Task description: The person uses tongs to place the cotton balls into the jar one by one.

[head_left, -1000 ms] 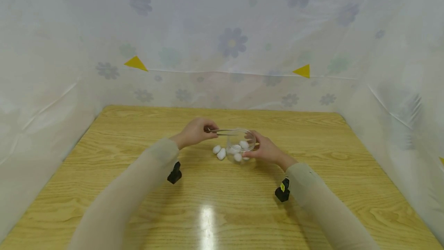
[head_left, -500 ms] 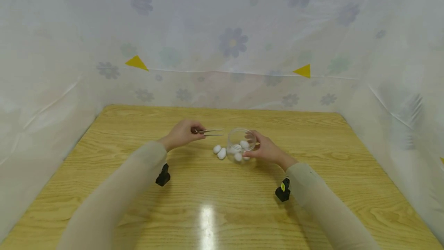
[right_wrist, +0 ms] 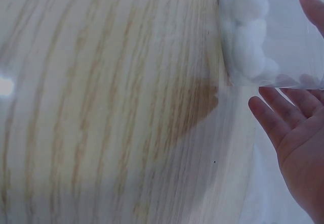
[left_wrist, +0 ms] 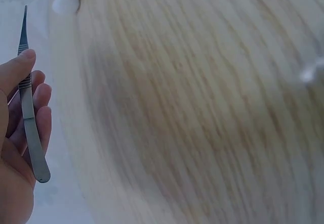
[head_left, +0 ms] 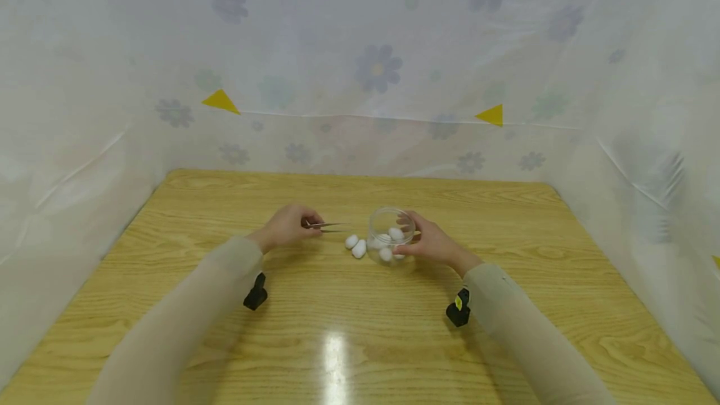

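Observation:
My left hand [head_left: 288,226] pinches a pair of metal tweezers [left_wrist: 30,113] between thumb and fingers. In the head view the tweezers' tips point right, spread apart with nothing between them, just left of and above two white cotton balls [head_left: 359,249] on the table. Beside those stands a clear, open-topped round jar [head_left: 374,227] with several white cotton balls [right_wrist: 248,42] at its bottom. My right hand [head_left: 430,241] holds the jar from its right side, thumb on the near wall and fingers round the far side.
The wood-grain table [head_left: 360,311] runs back to a flowered white curtain [head_left: 315,67], which also hangs along both sides. A black wrist camera [head_left: 255,292] hangs below the left sleeve, another black camera [head_left: 458,309] below the right.
My left hand has drawn the tweezers leftward from over the jar, then lowered them a little toward the loose cotton balls. The right hand and jar have stayed in place.

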Tool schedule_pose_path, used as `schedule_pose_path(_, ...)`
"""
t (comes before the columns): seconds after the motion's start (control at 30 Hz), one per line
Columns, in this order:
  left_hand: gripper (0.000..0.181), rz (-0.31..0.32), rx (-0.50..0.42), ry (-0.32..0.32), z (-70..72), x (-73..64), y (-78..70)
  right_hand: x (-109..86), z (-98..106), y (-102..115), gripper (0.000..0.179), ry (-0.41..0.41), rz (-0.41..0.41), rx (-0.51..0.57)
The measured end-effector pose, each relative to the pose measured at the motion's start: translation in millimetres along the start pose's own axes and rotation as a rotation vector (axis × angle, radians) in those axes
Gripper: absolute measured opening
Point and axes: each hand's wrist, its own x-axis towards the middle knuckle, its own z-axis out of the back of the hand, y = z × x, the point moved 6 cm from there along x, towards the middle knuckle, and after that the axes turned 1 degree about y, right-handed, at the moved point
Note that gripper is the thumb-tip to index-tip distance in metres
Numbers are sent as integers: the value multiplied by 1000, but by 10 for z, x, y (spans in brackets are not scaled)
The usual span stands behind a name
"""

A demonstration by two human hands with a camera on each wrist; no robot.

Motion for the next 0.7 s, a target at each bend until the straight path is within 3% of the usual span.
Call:
schedule_pose_path(0.3, 16, 17, -11, 34, -108, 3, 71, -3, 1, 4, 88, 4, 0, 2)
schedule_pose_path(0.7, 17, 50, 72, 68, -238, 40, 127, -7, 5, -1, 87, 12, 8, 9)
